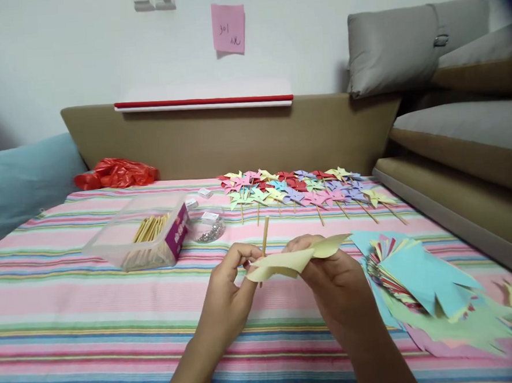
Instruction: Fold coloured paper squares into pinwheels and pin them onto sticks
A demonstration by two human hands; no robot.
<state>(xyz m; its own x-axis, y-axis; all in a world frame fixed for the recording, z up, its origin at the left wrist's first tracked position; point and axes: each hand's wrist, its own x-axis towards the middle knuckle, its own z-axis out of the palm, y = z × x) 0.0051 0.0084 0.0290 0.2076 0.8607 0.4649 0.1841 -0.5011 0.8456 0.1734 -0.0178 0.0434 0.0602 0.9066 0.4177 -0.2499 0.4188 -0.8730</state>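
My left hand [233,282] pinches a thin wooden stick [265,234], which stands nearly upright above the cloth. A pale yellow sheet of paper [286,262] with curved edges spans both hands, close against the stick. Its right part is gripped by my right hand [333,279], the fingers closed behind and under it. The left thumb also lies at the paper's left edge. Where stick and paper meet is partly hidden by the fingers and the sheet. To the right of my hands lies a pile of cut coloured paper [426,273], light blue on top.
Many finished paper pinwheels [295,192] on sticks lie at the back. A clear plastic box [107,247] of wooden sticks stands left, beside a clear round dish [210,229] of small metal pieces. A red plastic bag [116,174] sits back left; grey cushions [465,144] border the right.
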